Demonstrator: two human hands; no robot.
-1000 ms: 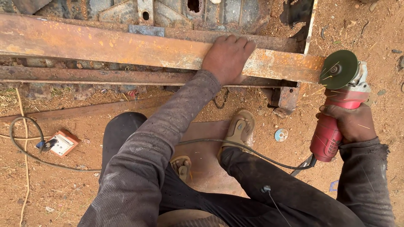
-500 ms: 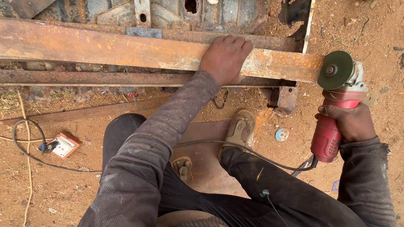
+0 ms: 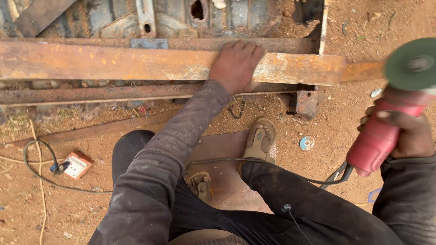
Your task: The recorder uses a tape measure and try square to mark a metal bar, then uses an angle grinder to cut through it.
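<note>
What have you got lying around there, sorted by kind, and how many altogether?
Rusty beams: 2
Angle grinder: 1, in the right hand
Loose disc on the ground: 1
Socket box: 1
Sandals: 2
Total: 7
The left hand rests flat on the upper beam.

**An open-air metalworking yard on bare earth**

I saw an outdoor welding and fabrication spot — no floor, only reddish dirt point(image 3: 390, 18) strewn with pebbles and scraps. A long rusted steel beam point(image 3: 113, 63) lay across other corroded bars and a battered metal panel point(image 3: 227, 16). A red angle grinder point(image 3: 386, 131) with a green disc was there, its cable trailing over the ground, and a worn cutting disc point(image 3: 307, 143) lay discarded nearby. An extension socket box point(image 3: 76, 165) sat in the dust — rough jobsite wiring, not a fitted shop.
</note>
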